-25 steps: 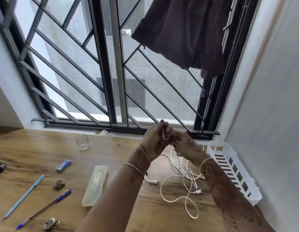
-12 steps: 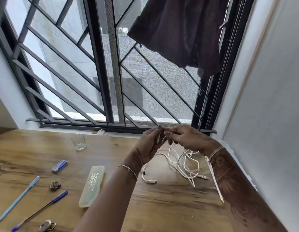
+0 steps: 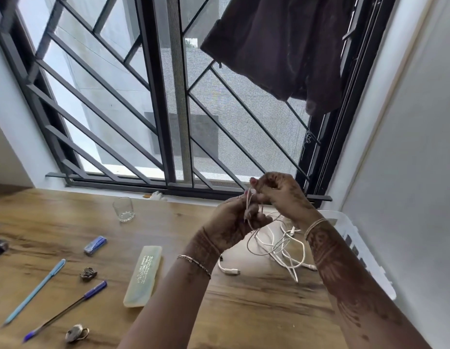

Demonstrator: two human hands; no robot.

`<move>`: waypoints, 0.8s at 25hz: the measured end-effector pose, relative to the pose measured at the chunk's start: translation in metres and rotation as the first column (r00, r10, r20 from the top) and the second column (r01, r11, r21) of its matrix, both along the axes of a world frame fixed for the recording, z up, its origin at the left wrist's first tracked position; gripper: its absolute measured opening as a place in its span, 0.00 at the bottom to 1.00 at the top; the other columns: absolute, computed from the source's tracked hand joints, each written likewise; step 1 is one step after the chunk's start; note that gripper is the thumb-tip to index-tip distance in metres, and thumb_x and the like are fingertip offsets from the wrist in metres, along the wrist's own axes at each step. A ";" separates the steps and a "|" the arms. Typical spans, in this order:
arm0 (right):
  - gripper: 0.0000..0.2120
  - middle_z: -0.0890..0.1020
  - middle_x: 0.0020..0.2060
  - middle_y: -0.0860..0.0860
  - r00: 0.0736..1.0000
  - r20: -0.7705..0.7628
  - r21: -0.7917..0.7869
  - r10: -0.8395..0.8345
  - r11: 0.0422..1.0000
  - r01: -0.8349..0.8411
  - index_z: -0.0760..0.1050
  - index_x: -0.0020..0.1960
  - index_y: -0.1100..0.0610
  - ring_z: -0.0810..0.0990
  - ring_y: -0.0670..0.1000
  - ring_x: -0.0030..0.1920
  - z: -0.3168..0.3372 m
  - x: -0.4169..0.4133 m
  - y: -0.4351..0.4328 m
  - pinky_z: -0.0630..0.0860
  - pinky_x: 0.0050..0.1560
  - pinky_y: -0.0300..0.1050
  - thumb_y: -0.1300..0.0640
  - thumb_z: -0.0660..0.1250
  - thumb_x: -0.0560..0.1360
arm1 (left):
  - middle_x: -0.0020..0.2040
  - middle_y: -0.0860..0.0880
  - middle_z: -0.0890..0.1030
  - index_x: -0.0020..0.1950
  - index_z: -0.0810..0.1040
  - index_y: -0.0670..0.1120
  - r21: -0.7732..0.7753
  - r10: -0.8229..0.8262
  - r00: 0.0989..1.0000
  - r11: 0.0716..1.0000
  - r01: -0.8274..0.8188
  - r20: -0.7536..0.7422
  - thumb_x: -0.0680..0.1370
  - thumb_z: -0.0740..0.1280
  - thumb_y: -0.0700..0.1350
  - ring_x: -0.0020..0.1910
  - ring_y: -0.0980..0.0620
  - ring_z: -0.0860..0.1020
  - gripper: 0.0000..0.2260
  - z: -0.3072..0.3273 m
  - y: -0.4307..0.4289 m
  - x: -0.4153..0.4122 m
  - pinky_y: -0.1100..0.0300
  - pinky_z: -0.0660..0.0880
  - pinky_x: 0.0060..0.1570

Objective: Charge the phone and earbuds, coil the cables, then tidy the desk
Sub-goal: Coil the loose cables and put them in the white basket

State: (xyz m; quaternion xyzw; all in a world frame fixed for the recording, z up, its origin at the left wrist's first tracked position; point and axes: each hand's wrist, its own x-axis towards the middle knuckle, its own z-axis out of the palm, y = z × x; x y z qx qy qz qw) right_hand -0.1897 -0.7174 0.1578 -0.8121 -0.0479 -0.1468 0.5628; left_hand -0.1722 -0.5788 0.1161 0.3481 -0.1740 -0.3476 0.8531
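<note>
Wooden desk point(image 3: 244, 311) ran under a barred window, where a dark cloth point(image 3: 281, 46) hung. Our left hand point(image 3: 234, 222) and right hand point(image 3: 279, 195) both pinched the white cable point(image 3: 276, 245) above the far right corner. Its loops trailed onto the desk beside the white basket point(image 3: 365, 260), which our right forearm partly hid. A glass point(image 3: 123, 209) stood by the far edge, and a pale case point(image 3: 143, 275) and two pens point(image 3: 35, 290) lay toward the left edge.

A wooden desk point(image 3: 55, 222) with brown grain runs up to a wide window point(image 3: 231, 127) on the far side. Dark metal bars point(image 3: 153, 96) cross the glass, many at a slant, and pale grey daylight comes through. A dark cloth point(image 3: 281, 46) hangs at the window's upper right. The left wall point(image 3: 5, 147) and the right wall point(image 3: 407, 159) are plain white.
</note>
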 end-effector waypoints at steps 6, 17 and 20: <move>0.11 0.83 0.38 0.56 0.994 -0.057 -0.279 -0.089 0.958 0.069 0.81 0.44 0.59 0.77 0.50 0.38 -0.016 0.006 0.006 0.74 0.46 0.49 0.54 0.64 0.78 | 0.22 0.53 0.67 0.44 0.72 0.42 -0.249 0.145 0.974 0.951 -0.185 -0.173 0.83 0.51 0.47 0.22 0.56 0.70 0.15 0.017 -0.008 0.008 0.67 0.74 0.41; 0.14 0.75 0.28 0.44 0.987 -0.111 -0.633 -0.118 0.774 0.021 0.76 0.32 0.50 0.74 0.45 0.33 0.013 -0.005 0.005 0.64 0.32 0.35 0.49 0.66 0.75 | 0.30 0.45 0.78 0.41 0.73 0.41 0.341 0.330 0.809 0.781 -0.523 0.486 0.84 0.52 0.41 0.28 0.52 0.76 0.15 0.011 -0.013 0.035 0.59 0.72 0.26; 0.14 0.81 0.32 0.50 0.989 -0.040 -0.596 -0.143 0.798 0.091 0.79 0.35 0.54 0.78 0.49 0.36 0.012 0.004 -0.003 0.71 0.36 0.40 0.48 0.67 0.75 | 0.26 0.49 0.78 0.41 0.74 0.39 0.425 0.146 0.867 0.825 -0.372 0.477 0.84 0.53 0.44 0.26 0.54 0.77 0.17 0.000 -0.008 0.028 0.62 0.76 0.30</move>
